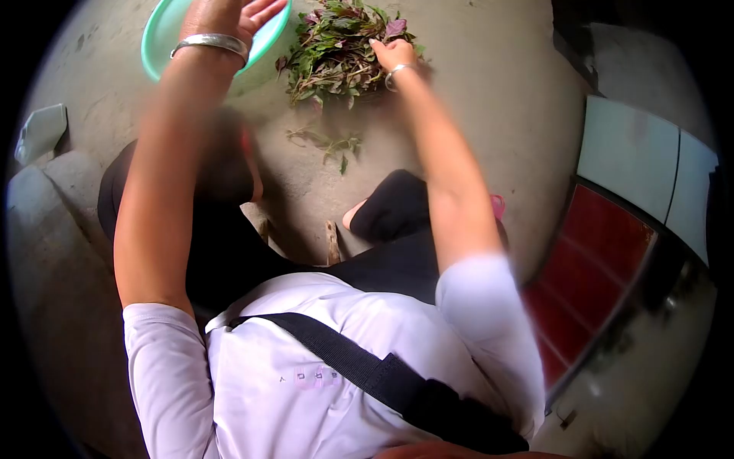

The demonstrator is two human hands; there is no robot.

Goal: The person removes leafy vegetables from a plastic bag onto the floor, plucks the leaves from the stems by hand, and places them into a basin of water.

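The leafy greens (336, 57) are heaped on the concrete floor (489, 92), with a few loose sprigs (330, 144) scattered nearer the body. At the heap's right side, beside a purple leaf (396, 28), the right hand (396, 55) is held with its fingers curled; how nearly they are closed, and whether a stem is gripped, cannot be told at this size. The left hand (248, 19), partly cut off by the frame, is held open over the green basin (153, 47), its visible fingers stretched out. The basin is set just left of the heap.
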